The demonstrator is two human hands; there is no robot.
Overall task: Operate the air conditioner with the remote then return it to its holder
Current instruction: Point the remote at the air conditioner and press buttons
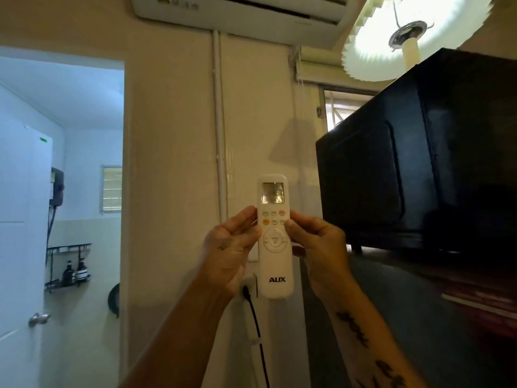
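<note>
— Remote (275,236), white, upright, held up in front of the cream wall (173,135). Brand lettering near its lower end, small lit display at the top, rows of coloured buttons beneath it, round pad at mid-body.

— Who has it?

— Both hands. Left hand (232,247) grips the left edge, fingers curled behind the body, thumb lying along the side near the button rows. Right hand (316,242) pinches the right edge, thumb tip resting at the lower button row, remaining fingers folded round the back.

— Pressing anything?

— Cannot tell. Right thumb touches the casing beside the buttons; whether one is depressed is not visible.

— Air conditioner?

— Air conditioner (240,15) mounted high on the same wall, directly above the remote and well apart from it. Only its lower part is in frame. White conduit (219,121) runs down the wall from it.

— Holder?

— Not identifiable. White wall fitting partly shows behind the remote's lower half; black cable (256,326) hangs down from a plug there.

— Surroundings?

— Black microwave (414,163) at right on a dark surface, pleated lamp shade (414,32) glowing above it. Open doorway at left into a bluish tiled room; white door (22,219) with a round metal knob; black wire shelf (68,264) holding dark bottles.
</note>
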